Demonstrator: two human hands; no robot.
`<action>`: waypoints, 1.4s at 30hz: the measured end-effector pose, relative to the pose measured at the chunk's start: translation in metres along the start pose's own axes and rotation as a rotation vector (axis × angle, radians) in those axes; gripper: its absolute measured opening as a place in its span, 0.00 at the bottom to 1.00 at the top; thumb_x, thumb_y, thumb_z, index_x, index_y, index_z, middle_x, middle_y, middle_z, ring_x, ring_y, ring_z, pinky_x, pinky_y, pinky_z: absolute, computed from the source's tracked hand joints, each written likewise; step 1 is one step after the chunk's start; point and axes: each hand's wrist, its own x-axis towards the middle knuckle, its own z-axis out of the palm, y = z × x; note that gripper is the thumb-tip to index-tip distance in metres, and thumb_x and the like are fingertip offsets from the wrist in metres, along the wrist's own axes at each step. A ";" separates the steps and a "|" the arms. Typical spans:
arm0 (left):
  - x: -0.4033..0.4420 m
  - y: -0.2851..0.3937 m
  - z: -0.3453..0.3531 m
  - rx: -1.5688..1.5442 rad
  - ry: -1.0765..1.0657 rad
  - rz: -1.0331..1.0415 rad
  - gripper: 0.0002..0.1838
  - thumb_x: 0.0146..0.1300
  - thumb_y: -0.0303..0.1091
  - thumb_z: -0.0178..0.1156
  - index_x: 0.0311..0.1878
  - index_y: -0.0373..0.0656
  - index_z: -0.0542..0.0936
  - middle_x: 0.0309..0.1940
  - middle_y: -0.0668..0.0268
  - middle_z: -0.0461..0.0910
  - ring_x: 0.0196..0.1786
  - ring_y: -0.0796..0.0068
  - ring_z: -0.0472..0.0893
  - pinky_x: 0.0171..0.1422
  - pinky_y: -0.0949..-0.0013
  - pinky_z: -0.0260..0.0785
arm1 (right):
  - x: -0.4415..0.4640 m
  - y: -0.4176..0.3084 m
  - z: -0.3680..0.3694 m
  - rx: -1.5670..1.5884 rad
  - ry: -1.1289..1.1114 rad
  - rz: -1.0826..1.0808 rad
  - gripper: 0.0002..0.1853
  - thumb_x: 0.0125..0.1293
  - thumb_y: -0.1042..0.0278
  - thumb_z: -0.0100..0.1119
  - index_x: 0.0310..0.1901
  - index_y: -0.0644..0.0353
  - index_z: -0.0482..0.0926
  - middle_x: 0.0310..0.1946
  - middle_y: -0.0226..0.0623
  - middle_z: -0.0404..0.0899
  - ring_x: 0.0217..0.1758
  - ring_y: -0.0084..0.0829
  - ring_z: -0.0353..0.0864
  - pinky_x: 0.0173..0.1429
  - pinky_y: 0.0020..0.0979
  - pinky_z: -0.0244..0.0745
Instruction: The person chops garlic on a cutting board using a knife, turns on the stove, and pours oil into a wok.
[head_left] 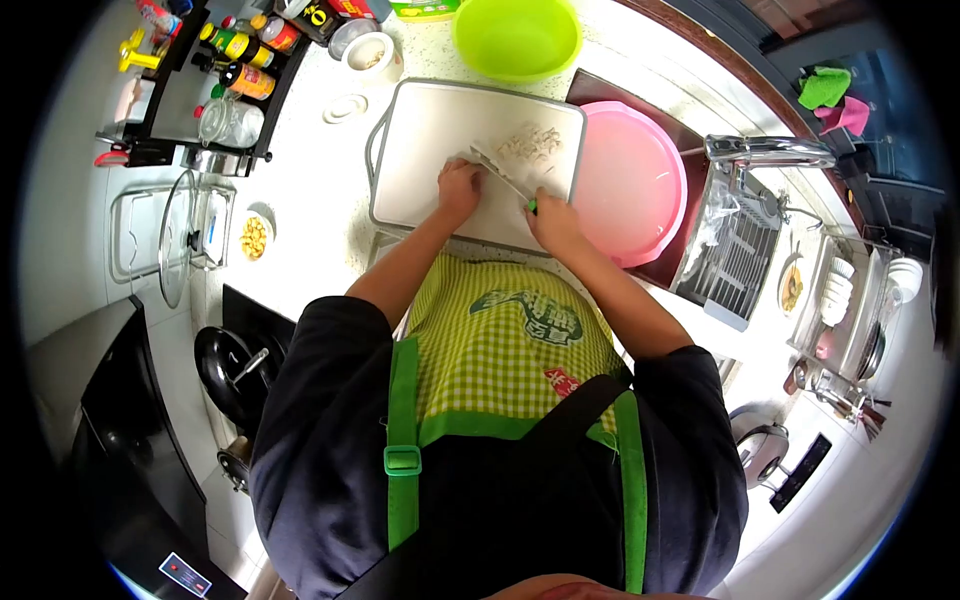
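A white cutting board (425,125) with a grey rim lies on the counter. My right hand (553,218) is wrapped round the green handle of a knife (505,173), whose blade points up and left across the board. Near the blade's tip, my left hand (461,188) rests on the board with its fingers curled together; what they hold, if anything, is too small to make out. Chopped pale pieces (532,144) lie in a loose pile beyond the blade, at the board's upper right.
Right of the board sits a pink basin (632,185), beside the sink faucet (765,151). A green bowl (518,38) stands behind the board. At the left are a small bowl of yellow food (256,236), a glass lid (178,240) and a bottle rack (170,120).
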 end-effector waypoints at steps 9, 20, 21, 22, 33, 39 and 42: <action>0.004 0.058 -0.019 0.032 -0.029 0.072 0.41 0.55 0.52 0.69 0.68 0.44 0.67 0.67 0.43 0.58 0.70 0.43 0.57 0.71 0.47 0.51 | -0.012 0.022 -0.004 -0.375 0.201 -0.139 0.23 0.57 0.71 0.58 0.56 0.63 0.71 0.41 0.47 0.78 0.42 0.46 0.82 0.43 0.40 0.79; 0.030 0.026 0.009 0.151 -0.043 0.056 0.34 0.56 0.52 0.69 0.63 0.48 0.74 0.68 0.47 0.60 0.71 0.47 0.58 0.71 0.46 0.49 | -0.028 0.031 -0.035 -0.218 0.150 -0.133 0.21 0.52 0.73 0.63 0.50 0.61 0.75 0.37 0.50 0.78 0.38 0.49 0.82 0.45 0.42 0.79; 0.030 0.024 0.010 0.149 -0.043 0.057 0.34 0.56 0.52 0.69 0.63 0.48 0.74 0.68 0.47 0.60 0.71 0.47 0.58 0.71 0.46 0.49 | -0.035 0.033 -0.041 -0.219 0.151 -0.132 0.21 0.52 0.73 0.63 0.50 0.61 0.75 0.37 0.50 0.78 0.38 0.49 0.82 0.45 0.42 0.79; 0.030 0.021 0.009 0.138 -0.032 0.046 0.33 0.56 0.50 0.69 0.63 0.47 0.74 0.68 0.46 0.61 0.70 0.47 0.59 0.71 0.48 0.51 | -0.042 0.034 -0.045 -0.148 0.176 -0.102 0.19 0.52 0.72 0.65 0.48 0.62 0.76 0.37 0.50 0.79 0.38 0.50 0.82 0.46 0.42 0.79; 0.002 0.022 0.004 0.014 0.048 0.137 0.31 0.61 0.39 0.64 0.64 0.36 0.67 0.65 0.43 0.64 0.68 0.45 0.63 0.70 0.47 0.52 | -0.039 0.074 -0.047 0.735 0.020 0.145 0.19 0.56 0.63 0.72 0.46 0.63 0.81 0.35 0.44 0.82 0.34 0.35 0.80 0.42 0.35 0.75; 0.017 0.022 -0.010 -0.079 0.271 0.042 0.27 0.63 0.35 0.62 0.62 0.33 0.68 0.60 0.45 0.70 0.64 0.46 0.68 0.69 0.50 0.57 | -0.028 0.042 -0.045 -0.045 0.309 -0.202 0.20 0.52 0.70 0.68 0.50 0.56 0.81 0.36 0.42 0.79 0.38 0.40 0.81 0.43 0.38 0.78; 0.023 0.015 -0.016 -0.113 0.308 0.109 0.26 0.63 0.36 0.63 0.62 0.37 0.70 0.59 0.42 0.70 0.65 0.42 0.65 0.66 0.47 0.59 | -0.022 0.042 -0.046 -0.162 0.298 -0.218 0.23 0.50 0.72 0.66 0.52 0.53 0.80 0.36 0.40 0.77 0.39 0.43 0.81 0.44 0.41 0.79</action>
